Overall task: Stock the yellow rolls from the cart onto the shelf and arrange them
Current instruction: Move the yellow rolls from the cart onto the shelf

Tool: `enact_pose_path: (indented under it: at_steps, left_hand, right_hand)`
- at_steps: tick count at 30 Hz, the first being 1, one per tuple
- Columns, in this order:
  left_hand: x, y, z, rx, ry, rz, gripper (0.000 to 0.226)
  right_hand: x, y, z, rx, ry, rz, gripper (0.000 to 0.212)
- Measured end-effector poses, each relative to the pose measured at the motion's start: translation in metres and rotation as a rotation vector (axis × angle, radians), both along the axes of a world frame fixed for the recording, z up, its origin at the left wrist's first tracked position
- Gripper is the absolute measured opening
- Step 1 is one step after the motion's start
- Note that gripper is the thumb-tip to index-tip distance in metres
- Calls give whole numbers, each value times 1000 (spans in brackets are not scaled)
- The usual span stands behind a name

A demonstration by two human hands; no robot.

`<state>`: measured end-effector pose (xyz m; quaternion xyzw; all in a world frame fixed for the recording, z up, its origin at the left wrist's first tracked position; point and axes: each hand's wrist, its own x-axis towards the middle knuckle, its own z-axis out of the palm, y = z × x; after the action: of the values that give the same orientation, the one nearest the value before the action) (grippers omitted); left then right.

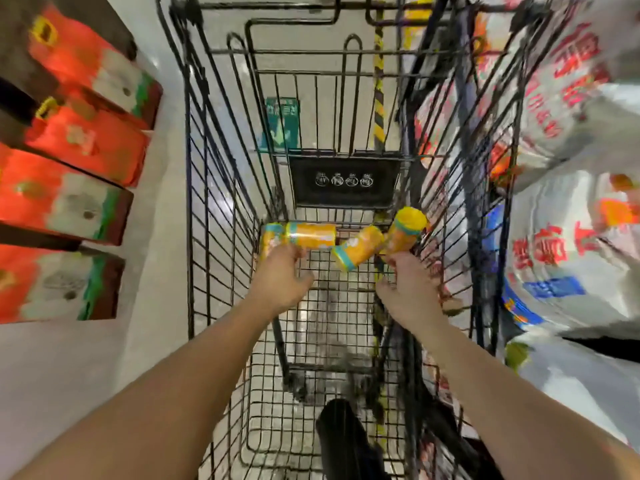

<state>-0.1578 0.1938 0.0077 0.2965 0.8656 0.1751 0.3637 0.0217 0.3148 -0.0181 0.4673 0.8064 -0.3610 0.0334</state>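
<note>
Pale floor [156, 271] runs along a shop aisle, with red boxes [86, 143] stacked in rows on the left and white sacks [571, 258] printed in red on the right. Between them stands a black wire cart [221, 202], seen from above, and both bare arms reach down into its basket. Four yellow rolls with teal bands are at the far end of the basket floor, below a black panel [343, 181] bearing four round icons. The left roll [268, 242] sits against the left wall, and the second roll [311, 234] lies crosswise just beside it. The third roll [356, 252] lies tilted near the middle. The right roll [407, 232] stands leaning toward the right wall, its base wrapped by the curled fingers of the right hand [408, 289]. The left hand [280, 275] reaches the left roll with fingers bent over its near end; whether it grips the roll cannot be told. Through the wires, a green sign [282, 123] and striped tape [379, 98] show on the floor.
</note>
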Motion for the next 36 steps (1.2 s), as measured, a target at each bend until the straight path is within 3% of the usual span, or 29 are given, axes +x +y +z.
enact_pose_path:
  at_steps: [8,16,21,25,30,36]
  left_hand:
    - [-35,33,-117,-137,104,-136,65]
    - [-65,59,-191,-255,328,-350,95]
    - [-65,63,-210,-289,309,-369,98]
    - [-65,69,-213,-241,462,-380,82]
    - [-65,71,-224,-269,516,-395,65]
    - [-65,71,-230,-259,480,-408,66]
  right_hand:
    - [-40,33,-125,118,-239,286,67]
    - [-66,64,-179,295,-435,520,87]
    - [-75,69,-189,249,-446,462,89]
    - [-76,64,-189,213,-467,395,91]
    - [-74,58,-186,154,-460,324,83]
    - [-73,45,-191,116,-253,47,47]
